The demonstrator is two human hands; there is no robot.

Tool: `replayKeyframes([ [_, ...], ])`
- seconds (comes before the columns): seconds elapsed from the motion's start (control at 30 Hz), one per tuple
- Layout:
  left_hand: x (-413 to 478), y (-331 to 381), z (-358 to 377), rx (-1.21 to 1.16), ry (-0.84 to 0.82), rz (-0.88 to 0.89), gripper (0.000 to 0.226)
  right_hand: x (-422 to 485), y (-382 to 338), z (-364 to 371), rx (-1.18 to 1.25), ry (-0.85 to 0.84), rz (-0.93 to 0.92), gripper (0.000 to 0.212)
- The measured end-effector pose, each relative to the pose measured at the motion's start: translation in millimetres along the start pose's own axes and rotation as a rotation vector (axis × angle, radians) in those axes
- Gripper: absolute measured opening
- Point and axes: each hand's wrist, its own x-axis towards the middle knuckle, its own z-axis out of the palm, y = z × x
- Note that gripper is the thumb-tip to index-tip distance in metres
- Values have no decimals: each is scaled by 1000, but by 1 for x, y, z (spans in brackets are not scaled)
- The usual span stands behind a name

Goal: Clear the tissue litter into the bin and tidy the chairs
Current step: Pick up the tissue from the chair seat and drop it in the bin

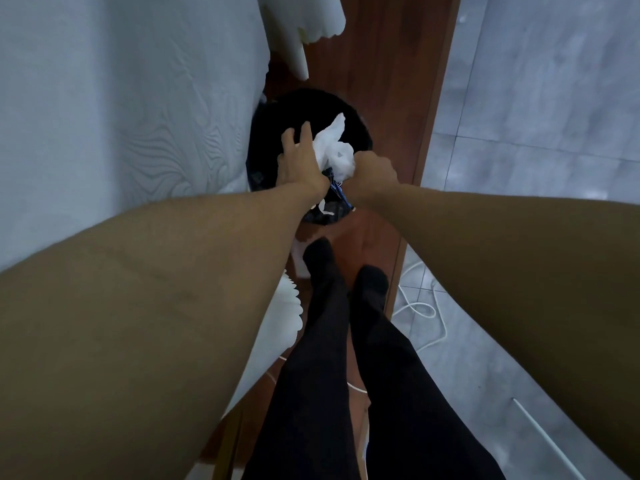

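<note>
Tissue (335,147) over bin (358,124) mouth; our right hand (375,176) grips it, left hand (299,162) flat against it; mattress (138,116) crowds bin's left edge.

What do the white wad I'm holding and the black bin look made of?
The white wad looks like thin tissue paper: matte, crumpled, ragged edges. The bin looks black, perhaps plastic or a bag liner; too dark to tell.

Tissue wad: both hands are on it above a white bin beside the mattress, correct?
No, the bin is black, not white, as the head view shows. Both the left hand and the right hand are on the tissue wad above it, beside the mattress.
</note>
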Motion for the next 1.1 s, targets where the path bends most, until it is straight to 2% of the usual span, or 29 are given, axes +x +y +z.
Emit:
replayKeyframes([
  [0.07, 0, -4, -1, 4, 8, 6, 104, 3, -2, 3, 55, 19, 18, 30],
  [0.17, 4, -6, -2, -10, 55, 10, 101, 8, -10, 4, 81, 32, -7, 30],
  [0.3, 9, -2, -9, -30, 109, 21, 84, 19, -19, 7, 129, 67, -37, 33],
  [0.5, 10, -10, -15, -2, 30, 47, 92, 26, -21, 10, 147, 61, -17, 53],
  [0.7, 5, -5, -22, 32, 4, 60, 88, 25, -23, 13, 102, 74, -5, 44],
  [0.83, -1, -1, -31, 115, -16, 81, 87, 18, -27, 5, 61, 76, -33, 55],
  [0.9, -5, 3, -38, 161, -34, 87, 80, 12, -27, -3, 59, 72, -51, 60],
  [1.0, -14, 11, -51, 210, -51, 100, 58, 0, -30, -15, 16, 80, -73, 59],
  [1.1, -31, 22, -72, 245, -68, 114, 57, -25, -40, -36, -42, 107, -115, 54],
])
